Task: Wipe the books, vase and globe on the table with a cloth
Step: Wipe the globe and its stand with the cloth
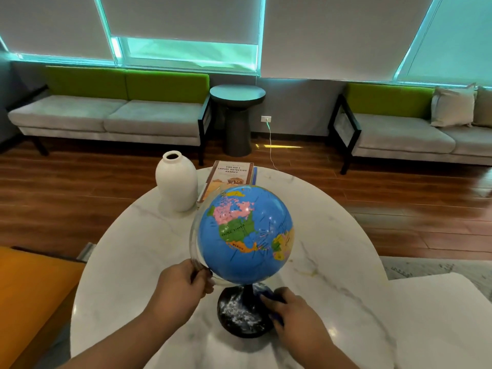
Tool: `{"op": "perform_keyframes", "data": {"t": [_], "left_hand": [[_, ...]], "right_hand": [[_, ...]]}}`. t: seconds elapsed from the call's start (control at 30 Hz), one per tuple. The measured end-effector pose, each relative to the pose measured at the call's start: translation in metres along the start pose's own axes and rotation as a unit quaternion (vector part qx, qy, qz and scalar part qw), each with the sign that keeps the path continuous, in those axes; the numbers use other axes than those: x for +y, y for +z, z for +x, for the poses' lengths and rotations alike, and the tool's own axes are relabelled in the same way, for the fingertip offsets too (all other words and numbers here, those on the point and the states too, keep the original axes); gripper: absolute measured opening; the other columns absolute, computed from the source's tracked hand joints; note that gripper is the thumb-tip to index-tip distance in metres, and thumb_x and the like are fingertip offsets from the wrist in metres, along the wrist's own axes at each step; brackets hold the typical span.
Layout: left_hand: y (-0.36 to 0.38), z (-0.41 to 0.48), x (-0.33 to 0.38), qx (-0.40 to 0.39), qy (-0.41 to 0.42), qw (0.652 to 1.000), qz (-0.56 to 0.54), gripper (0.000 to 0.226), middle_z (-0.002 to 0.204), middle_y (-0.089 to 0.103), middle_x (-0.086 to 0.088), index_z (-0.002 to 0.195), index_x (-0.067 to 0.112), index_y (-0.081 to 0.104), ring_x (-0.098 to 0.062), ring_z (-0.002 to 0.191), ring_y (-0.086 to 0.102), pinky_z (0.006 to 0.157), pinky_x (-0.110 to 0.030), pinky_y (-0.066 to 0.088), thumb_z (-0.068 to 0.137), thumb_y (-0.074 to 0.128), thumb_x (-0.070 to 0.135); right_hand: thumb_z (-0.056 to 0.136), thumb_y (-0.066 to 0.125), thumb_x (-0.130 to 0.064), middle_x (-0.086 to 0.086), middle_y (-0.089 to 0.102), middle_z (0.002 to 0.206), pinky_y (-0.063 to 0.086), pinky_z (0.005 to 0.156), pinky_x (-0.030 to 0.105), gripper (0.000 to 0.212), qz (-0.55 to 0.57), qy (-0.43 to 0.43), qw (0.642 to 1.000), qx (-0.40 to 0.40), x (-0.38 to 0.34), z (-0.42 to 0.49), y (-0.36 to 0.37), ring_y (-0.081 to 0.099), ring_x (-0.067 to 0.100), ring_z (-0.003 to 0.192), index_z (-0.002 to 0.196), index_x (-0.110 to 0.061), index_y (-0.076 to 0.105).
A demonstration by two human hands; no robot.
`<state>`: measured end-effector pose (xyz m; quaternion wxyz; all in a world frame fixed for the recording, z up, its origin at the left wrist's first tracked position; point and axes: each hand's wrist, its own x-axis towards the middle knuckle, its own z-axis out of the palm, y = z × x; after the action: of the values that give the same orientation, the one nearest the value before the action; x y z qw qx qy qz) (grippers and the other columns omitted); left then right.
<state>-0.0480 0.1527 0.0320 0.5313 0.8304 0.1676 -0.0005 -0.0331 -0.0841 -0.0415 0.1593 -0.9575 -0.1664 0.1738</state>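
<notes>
Globe sits centre frame on the marble counter, and the work is down at its dark base, which shows white smears or dust across the top. Left hand is closed around the clear arc at the globe's lower left, pinning it. Right hand presses down on the right side of the base, fingers curled over something dark blue, most likely the cloth.

To do this well, I'd say keep that left grip firm so the ball doesn't spin or tip, and sweep the cloth round the base in a full circle, since the white marks sit mostly on the near and left part, away from the right hand. Light pressure near the stem.

The vase stands upper left of the globe, upright, and the books lie behind it, partly blocked by the ball.

Hard to make out: the cloth is nearly all under the fingers, so its shape is a guess. The far side of the base and globe is out of sight. Whether the smears are dust or glare, I can't tell.
</notes>
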Motion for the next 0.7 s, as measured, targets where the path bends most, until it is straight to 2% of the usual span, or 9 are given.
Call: {"op": "perform_keyframes", "data": {"t": [0.03, 0.13, 0.23, 0.3, 0.43, 0.53, 0.6, 0.63, 0.7], "left_hand": [[-0.001, 0.0, -0.001, 0.002, 0.0, 1.0, -0.003, 0.018, 0.066, 0.072, -0.004, 0.077, 0.008, 0.066, -0.016, 0.064, 0.071, 0.072, -0.038, 0.058, 0.092, 0.056, 0.006], [-0.001, -0.003, 0.0, -0.003, 0.01, 1.0, 0.003, 0.018, 0.067, 0.073, -0.001, 0.079, 0.012, 0.066, -0.012, 0.065, 0.071, 0.075, -0.037, 0.058, 0.093, 0.056, 0.006], [0.0, -0.003, 0.0, -0.001, 0.012, 1.0, 0.006, 0.018, 0.067, 0.073, 0.0, 0.079, 0.013, 0.066, -0.011, 0.065, 0.071, 0.075, -0.038, 0.058, 0.093, 0.056, 0.008], [-0.001, -0.003, 0.0, 0.001, 0.01, 1.0, 0.009, 0.017, 0.067, 0.072, 0.001, 0.078, 0.013, 0.066, -0.011, 0.065, 0.071, 0.075, -0.038, 0.058, 0.093, 0.057, 0.009], [-0.001, -0.005, 0.003, 0.001, 0.015, 1.0, 0.01, 0.018, 0.068, 0.073, 0.001, 0.079, 0.013, 0.066, -0.007, 0.064, 0.07, 0.072, -0.031, 0.057, 0.093, 0.056, 0.008], [0.002, -0.004, 0.004, 0.001, 0.013, 1.0, 0.002, 0.016, 0.067, 0.072, 0.001, 0.079, 0.012, 0.065, -0.009, 0.064, 0.07, 0.074, -0.035, 0.058, 0.093, 0.057, 0.009], [0.004, -0.004, 0.004, 0.005, 0.003, 1.0, -0.01, 0.016, 0.065, 0.072, -0.001, 0.079, 0.009, 0.065, -0.012, 0.063, 0.071, 0.074, -0.038, 0.058, 0.092, 0.058, 0.009], [0.004, -0.004, 0.003, 0.008, 0.0, 1.0, -0.014, 0.015, 0.065, 0.072, -0.002, 0.079, 0.008, 0.065, -0.013, 0.064, 0.071, 0.075, -0.039, 0.058, 0.092, 0.058, 0.01], [0.003, -0.004, 0.002, 0.01, -0.001, 1.0, -0.012, 0.015, 0.066, 0.072, -0.002, 0.08, 0.008, 0.066, -0.013, 0.065, 0.071, 0.075, -0.039, 0.058, 0.092, 0.059, 0.011]], "right_hand": [[0.083, 0.014, -0.057, -0.011, 0.044, 0.134, 0.043, 0.09, 0.026, 0.063, -0.008, 0.009, 1.0, 0.011, 0.002, 0.001, -0.001, 0.049, 0.021, 0.111, 0.138, -0.048, 0.043], [0.092, 0.03, -0.045, -0.009, 0.047, 0.13, 0.045, 0.089, 0.027, 0.047, -0.013, 0.005, 0.999, 0.052, -0.004, 0.005, -0.009, 0.049, 0.022, 0.111, 0.135, -0.041, 0.05], [0.09, 0.03, -0.043, -0.01, 0.04, 0.141, 0.043, 0.09, 0.028, 0.05, -0.056, -0.042, 0.998, 0.009, -0.015, 0.003, -0.007, 0.045, 0.023, 0.115, 0.137, -0.042, 0.046], [0.083, 0.023, -0.043, -0.007, 0.042, 0.139, 0.043, 0.086, 0.03, 0.058, -0.075, -0.022, 0.997, -0.009, -0.008, -0.003, -0.007, 0.045, 0.025, 0.113, 0.136, -0.041, 0.047], [0.094, 0.032, -0.044, -0.009, 0.05, 0.127, 0.041, 0.077, 0.028, 0.042, -0.058, 0.004, 0.997, 0.045, 0.008, -0.005, -0.006, 0.05, 0.024, 0.104, 0.13, -0.042, 0.053], [0.082, 0.029, -0.048, -0.016, 0.055, 0.123, 0.05, 0.067, 0.021, 0.049, -0.046, -0.05, 0.996, 0.064, -0.007, -0.008, -0.003, 0.058, 0.018, 0.087, 0.122, -0.046, 0.058], [0.078, 0.015, -0.054, -0.019, 0.047, 0.132, 0.045, 0.077, 0.019, 0.065, -0.044, -0.059, 0.996, 0.053, -0.007, -0.007, -0.002, 0.053, 0.018, 0.098, 0.13, -0.045, 0.052], [0.081, 0.013, -0.055, -0.017, 0.043, 0.136, 0.043, 0.084, 0.021, 0.065, -0.05, -0.043, 0.997, 0.031, -0.003, -0.008, -0.005, 0.049, 0.02, 0.106, 0.135, -0.044, 0.047], [0.095, 0.027, -0.047, -0.009, 0.044, 0.135, 0.044, 0.089, 0.027, 0.047, -0.069, -0.009, 0.998, 0.014, 0.01, -0.007, -0.01, 0.046, 0.023, 0.111, 0.138, -0.041, 0.046]]}}
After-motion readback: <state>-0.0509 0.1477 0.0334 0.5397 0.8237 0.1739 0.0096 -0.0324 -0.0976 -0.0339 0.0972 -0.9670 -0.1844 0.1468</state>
